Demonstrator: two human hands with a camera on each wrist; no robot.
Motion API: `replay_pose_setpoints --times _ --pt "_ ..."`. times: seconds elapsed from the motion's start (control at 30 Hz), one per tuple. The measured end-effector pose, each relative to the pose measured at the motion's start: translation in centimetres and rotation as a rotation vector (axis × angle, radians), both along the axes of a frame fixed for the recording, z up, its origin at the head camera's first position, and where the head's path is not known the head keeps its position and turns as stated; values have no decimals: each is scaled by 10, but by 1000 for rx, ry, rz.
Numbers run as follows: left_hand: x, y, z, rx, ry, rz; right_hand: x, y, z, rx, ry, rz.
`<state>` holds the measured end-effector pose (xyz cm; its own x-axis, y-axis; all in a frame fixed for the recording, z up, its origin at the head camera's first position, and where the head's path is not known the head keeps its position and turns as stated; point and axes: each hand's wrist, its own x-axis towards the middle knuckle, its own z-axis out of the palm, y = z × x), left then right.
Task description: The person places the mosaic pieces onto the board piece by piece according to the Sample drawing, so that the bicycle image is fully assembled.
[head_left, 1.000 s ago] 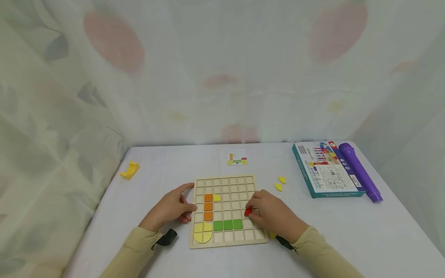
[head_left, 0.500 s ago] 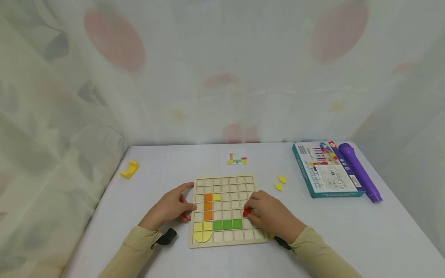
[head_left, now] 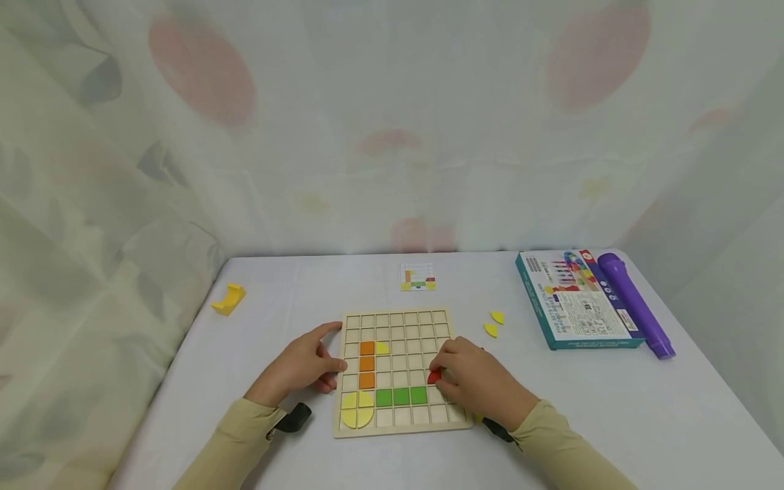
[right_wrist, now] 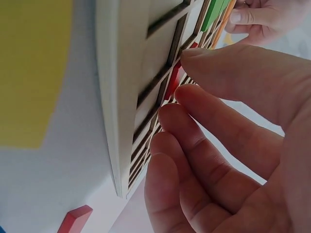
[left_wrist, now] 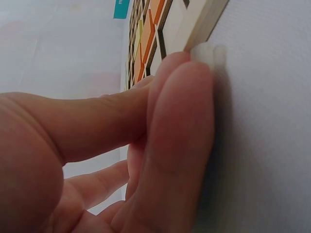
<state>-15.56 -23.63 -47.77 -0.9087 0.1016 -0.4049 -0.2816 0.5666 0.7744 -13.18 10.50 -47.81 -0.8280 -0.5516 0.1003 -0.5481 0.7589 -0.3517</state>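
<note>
In the head view a wooden grid board (head_left: 401, 430) lies on the table, with orange squares (head_left: 367, 364), green squares (head_left: 401, 396) and yellow quarter-circle tiles (head_left: 357, 410) set in its cells. My left hand (head_left: 298, 364) rests at the board's left edge, index finger stretched along it and thumb touching the frame; the left wrist view has its fingertips against the side. Over the right part of the board, my right hand (head_left: 480, 381) pinches a red tile (head_left: 433, 376) between thumb and index finger. The right wrist view places that red tile (right_wrist: 173, 82) at a cell; the fingers partly hide it.
A small pattern card (head_left: 418, 278) lies beyond the board. Two yellow quarter-circles (head_left: 491, 329) are to the right, near a game box (head_left: 578, 299) and a purple tube (head_left: 635, 304). A yellow arch block (head_left: 229, 300) sits far left. Another red piece (right_wrist: 75, 221) lies beside the board.
My right hand has shifted slightly left with the red tile, then stays nearly still over the same cell. The left hand has not visibly moved.
</note>
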Motion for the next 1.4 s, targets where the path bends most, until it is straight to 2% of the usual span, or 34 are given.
replay_pose_setpoints --times 0.5,0.87,0.93,1.17,1.4 --pt "0 -1 -1 16 10 -4 2 0 2 22 2 -16" --pt "1 -1 1 3 12 -4 -1 2 2 -4 -7 1" --pt "1 -1 1 -2 12 -2 -5 5 3 -5 -13 -11" --pt "1 0 1 2 5 0 -17 29 10 -20 -79 -131" --pt "1 0 0 0 4 -1 -25 55 8 41 -113 -209"
